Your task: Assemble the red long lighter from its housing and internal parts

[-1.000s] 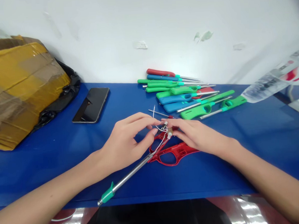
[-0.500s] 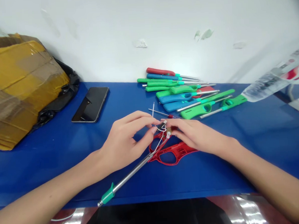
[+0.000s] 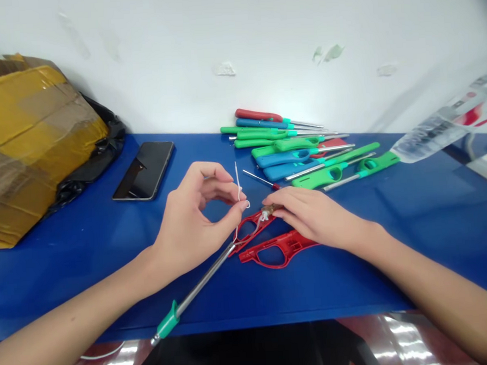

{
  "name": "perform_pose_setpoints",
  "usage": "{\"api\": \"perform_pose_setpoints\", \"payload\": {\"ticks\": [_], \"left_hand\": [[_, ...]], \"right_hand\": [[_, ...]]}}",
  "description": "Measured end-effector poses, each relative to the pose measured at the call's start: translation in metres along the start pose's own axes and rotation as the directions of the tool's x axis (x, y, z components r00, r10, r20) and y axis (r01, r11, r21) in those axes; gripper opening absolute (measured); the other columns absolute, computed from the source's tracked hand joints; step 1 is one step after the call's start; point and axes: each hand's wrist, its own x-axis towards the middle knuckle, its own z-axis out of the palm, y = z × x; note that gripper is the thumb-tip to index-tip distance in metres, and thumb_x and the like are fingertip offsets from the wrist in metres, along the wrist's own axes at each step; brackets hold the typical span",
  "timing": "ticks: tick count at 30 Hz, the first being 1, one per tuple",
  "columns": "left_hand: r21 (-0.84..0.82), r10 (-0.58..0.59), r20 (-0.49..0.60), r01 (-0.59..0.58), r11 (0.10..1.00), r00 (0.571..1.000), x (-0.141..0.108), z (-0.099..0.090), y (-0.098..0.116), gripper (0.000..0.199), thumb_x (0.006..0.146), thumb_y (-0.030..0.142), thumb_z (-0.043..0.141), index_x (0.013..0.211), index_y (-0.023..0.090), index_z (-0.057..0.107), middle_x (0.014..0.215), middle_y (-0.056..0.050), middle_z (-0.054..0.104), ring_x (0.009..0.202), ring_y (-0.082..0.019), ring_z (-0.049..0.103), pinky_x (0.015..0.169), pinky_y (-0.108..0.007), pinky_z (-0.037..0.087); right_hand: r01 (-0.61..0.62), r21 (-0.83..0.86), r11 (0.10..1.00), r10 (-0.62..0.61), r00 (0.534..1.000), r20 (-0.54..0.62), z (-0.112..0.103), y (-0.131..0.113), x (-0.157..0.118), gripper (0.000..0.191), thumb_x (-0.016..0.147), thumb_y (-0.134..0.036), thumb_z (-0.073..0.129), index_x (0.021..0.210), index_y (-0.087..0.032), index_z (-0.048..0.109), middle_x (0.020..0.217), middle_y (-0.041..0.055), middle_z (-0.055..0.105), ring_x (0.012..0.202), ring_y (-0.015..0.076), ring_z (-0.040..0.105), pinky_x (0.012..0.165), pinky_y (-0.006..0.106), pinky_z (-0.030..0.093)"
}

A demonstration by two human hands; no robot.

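My left hand [image 3: 204,214] is closed in a pinch on a thin white wire [image 3: 237,180], one end of which sticks up past the fingertips. The wire runs down to a metal lighter tube [image 3: 203,281] with a green collar [image 3: 168,319], slanting over the table's front edge. In the fingers of my right hand [image 3: 310,214] is a brownish lighter part with a white nozzle [image 3: 265,214]; its far end is hidden. Below my hands lie two red handle shells, one [image 3: 285,248] showing its inside, the other [image 3: 246,231] partly behind the wire.
Several red, blue and green lighters [image 3: 295,158] lie piled at the back. Near them is a red-handled screwdriver [image 3: 263,180]. A black phone [image 3: 145,170] lies left, beside a taped cardboard box [image 3: 33,144] with black plastic. A clear bottle [image 3: 432,131] stands at the right.
My left hand has moved left and turned, drawing the wire away from my right hand. A black piece seen between the hands no longer shows. The metal tube has shifted slightly left.
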Motion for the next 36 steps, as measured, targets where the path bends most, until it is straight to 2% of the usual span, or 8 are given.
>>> {"api": "perform_pose_setpoints", "payload": {"ticks": [4,10,16,19,23,29,36], "left_hand": [[-0.015,-0.065,0.047,0.066,0.998,0.997,0.002,-0.001,0.003,0.042,0.080,0.012,0.070,0.118,0.018,0.053,0.081,0.001,0.069,0.073,-0.012,0.069,0.077,-0.026,0.061],[-0.006,-0.048,0.114,0.049,0.999,0.992,0.002,-0.003,0.000,0.028,0.084,0.012,0.066,0.112,0.016,0.063,0.089,-0.003,0.070,0.080,-0.013,0.068,0.077,-0.026,0.060],[0.021,-0.077,0.129,0.075,0.997,0.989,0.001,-0.002,-0.002,0.025,0.086,0.014,0.063,0.111,0.015,0.064,0.089,-0.004,0.068,0.081,-0.013,0.066,0.078,-0.027,0.059],[0.028,-0.079,0.138,0.076,0.997,0.987,0.002,-0.002,-0.003,0.025,0.086,0.014,0.062,0.111,0.014,0.064,0.089,-0.003,0.068,0.081,-0.013,0.066,0.078,-0.026,0.059],[0.051,-0.080,0.124,0.074,0.996,0.989,0.002,-0.002,-0.004,0.024,0.086,0.014,0.062,0.110,0.015,0.064,0.090,-0.004,0.068,0.081,-0.013,0.067,0.078,-0.026,0.059],[0.070,-0.088,0.112,0.080,0.994,0.990,0.002,-0.003,-0.003,0.027,0.087,0.014,0.061,0.113,0.016,0.063,0.089,-0.003,0.067,0.080,-0.013,0.067,0.078,-0.027,0.059],[0.062,-0.083,0.126,0.076,0.995,0.989,0.003,-0.003,-0.005,0.027,0.087,0.015,0.059,0.114,0.017,0.062,0.088,-0.003,0.066,0.078,-0.013,0.068,0.075,-0.027,0.060]], "right_hand": [[0.004,0.004,1.000,-0.004,1.000,0.022,0.000,0.000,0.001,0.026,0.099,-0.018,0.043,0.120,-0.014,0.058,0.111,0.0125,0.071,0.099,0.0226,0.068,0.091,0.040,0.055],[0.007,0.004,1.000,-0.007,1.000,0.027,0.000,0.001,0.000,0.026,0.099,-0.015,0.041,0.117,-0.014,0.060,0.109,0.0126,0.071,0.097,0.0229,0.066,0.093,0.042,0.054],[0.027,0.029,0.999,-0.028,0.999,0.031,0.002,0.001,0.003,0.024,0.099,-0.012,0.040,0.098,-0.013,0.064,0.101,0.0116,0.070,0.091,0.0213,0.063,0.088,0.038,0.054],[0.035,0.003,0.999,-0.035,0.999,0.038,0.004,0.001,0.002,0.025,0.099,-0.012,0.040,0.104,-0.013,0.064,0.106,0.0119,0.069,0.096,0.0219,0.062,0.092,0.040,0.052],[0.009,-0.008,1.000,-0.009,0.999,0.036,-0.001,0.003,0.000,0.027,0.100,-0.017,0.039,0.111,-0.015,0.064,0.112,0.0128,0.067,0.100,0.0228,0.062,0.090,0.041,0.053],[0.010,0.076,0.997,-0.017,0.995,0.097,-0.020,0.006,0.000,0.016,0.093,-0.026,0.057,0.101,-0.020,0.070,0.109,0.0096,0.067,0.105,0.0236,0.061,0.097,0.042,0.050],[-0.075,0.203,0.976,0.038,0.983,0.179,-0.021,0.006,0.001,0.010,0.092,-0.024,0.061,0.098,-0.020,0.067,0.114,0.0107,0.065,0.110,0.0239,0.060,0.096,0.041,0.050]]}}
